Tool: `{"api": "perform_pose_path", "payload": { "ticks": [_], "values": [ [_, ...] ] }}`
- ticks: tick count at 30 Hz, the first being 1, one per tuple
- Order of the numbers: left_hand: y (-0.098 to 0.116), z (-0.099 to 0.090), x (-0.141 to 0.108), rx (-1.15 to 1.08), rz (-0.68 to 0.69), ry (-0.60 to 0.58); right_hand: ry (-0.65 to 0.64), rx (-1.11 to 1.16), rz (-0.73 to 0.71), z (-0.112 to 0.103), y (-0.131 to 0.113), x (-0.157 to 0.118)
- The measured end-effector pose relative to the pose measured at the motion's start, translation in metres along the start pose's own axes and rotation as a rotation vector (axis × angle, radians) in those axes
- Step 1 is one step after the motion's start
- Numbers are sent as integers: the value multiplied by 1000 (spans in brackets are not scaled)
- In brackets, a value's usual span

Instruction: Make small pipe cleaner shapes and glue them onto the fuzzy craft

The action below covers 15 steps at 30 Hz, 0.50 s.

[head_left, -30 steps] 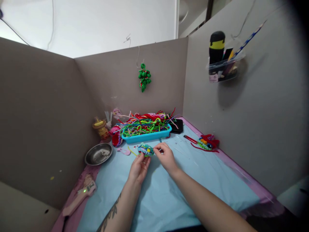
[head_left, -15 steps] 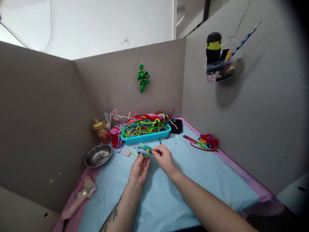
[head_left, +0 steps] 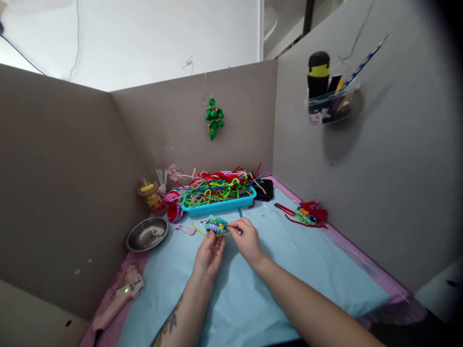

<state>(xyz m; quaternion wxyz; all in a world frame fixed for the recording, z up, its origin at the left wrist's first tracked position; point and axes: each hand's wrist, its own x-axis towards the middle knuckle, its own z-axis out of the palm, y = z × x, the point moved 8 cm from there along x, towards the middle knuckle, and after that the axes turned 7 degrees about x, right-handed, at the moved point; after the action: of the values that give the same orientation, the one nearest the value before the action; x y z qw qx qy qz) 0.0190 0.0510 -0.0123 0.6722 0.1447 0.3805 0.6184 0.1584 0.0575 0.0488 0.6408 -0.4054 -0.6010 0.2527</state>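
A small rounded teal piece of fuzzy pipe cleaners (head_left: 213, 225), with yellow, blue and red bits on it, is held above the table. My left hand (head_left: 209, 256) grips it from below, thumb on the near side and fingers under it. A yellow pipe-cleaner end (head_left: 197, 228) sticks out at its left. The fingers of my right hand (head_left: 249, 241) are pinched together at the piece's right end, where the fingertips hide what exactly they grasp.
Behind my hands is a blue tray (head_left: 217, 207) heaped with coloured pipe cleaners. To the left are a steel bowl (head_left: 139, 235) with small white bits and a pink glue gun (head_left: 117, 304), its green light lit. A red cutter (head_left: 284, 209) lies right, near a colourful fuzzy piece (head_left: 307, 215). Grey panels enclose the table.
Almost nothing differs. Both hands keep their hold on the pipe-cleaner piece, which seems turned very slightly; the camera view has shifted a little.
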Motion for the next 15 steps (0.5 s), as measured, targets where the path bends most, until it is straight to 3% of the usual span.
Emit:
{"api": "perform_pose_path", "payload": {
  "ticks": [15],
  "values": [
    [1,0,-2,-18,5,15,-35,-29,-123,4,1,-4]
  ]
}}
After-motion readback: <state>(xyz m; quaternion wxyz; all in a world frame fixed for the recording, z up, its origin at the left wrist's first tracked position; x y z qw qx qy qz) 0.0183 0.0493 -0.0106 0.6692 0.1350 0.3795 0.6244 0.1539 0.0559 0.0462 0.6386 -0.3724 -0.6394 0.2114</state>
